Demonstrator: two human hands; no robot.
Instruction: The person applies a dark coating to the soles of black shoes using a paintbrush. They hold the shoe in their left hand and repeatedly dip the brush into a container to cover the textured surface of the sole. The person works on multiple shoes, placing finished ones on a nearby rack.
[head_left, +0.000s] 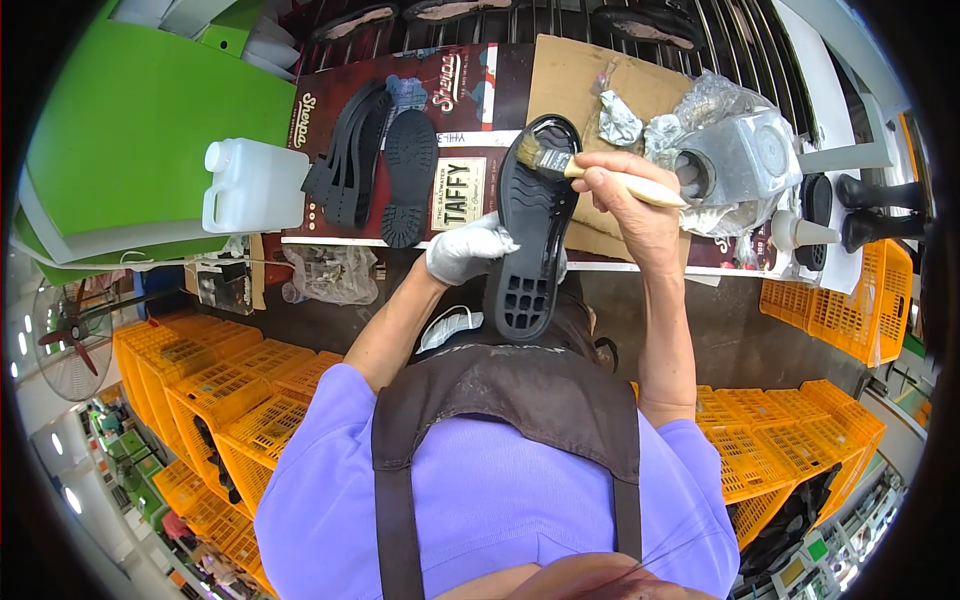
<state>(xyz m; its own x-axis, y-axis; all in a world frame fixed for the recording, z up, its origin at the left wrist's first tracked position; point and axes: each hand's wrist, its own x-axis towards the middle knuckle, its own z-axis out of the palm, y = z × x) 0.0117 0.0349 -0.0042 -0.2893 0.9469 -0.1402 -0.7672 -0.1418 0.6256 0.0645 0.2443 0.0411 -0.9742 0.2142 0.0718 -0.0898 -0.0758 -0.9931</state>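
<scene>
A black rubber shoe sole [527, 235] hangs tilted in front of me, its ridged inner side up and the heel end with its square hollows nearest my body. My left hand [466, 251], in a white glove, grips its left edge, with the fingers partly hidden beneath. Bare, my right hand [640, 210] is closed around the pale handle of a flat paintbrush [553, 163]. The bristles touch the inner face near the toe, where the rim looks wet and shiny. Left of it, a loose sole [408, 160] lies tread up beside several stacked soles [352, 165].
A white plastic jug [258, 187] stands at the left by a green panel [140, 120]. On the right, a grey wide-mouthed container [745, 160] lies in crumpled plastic on cardboard [570, 85]. A slatted rack [560, 20] is behind; orange crates [265, 425] flank me.
</scene>
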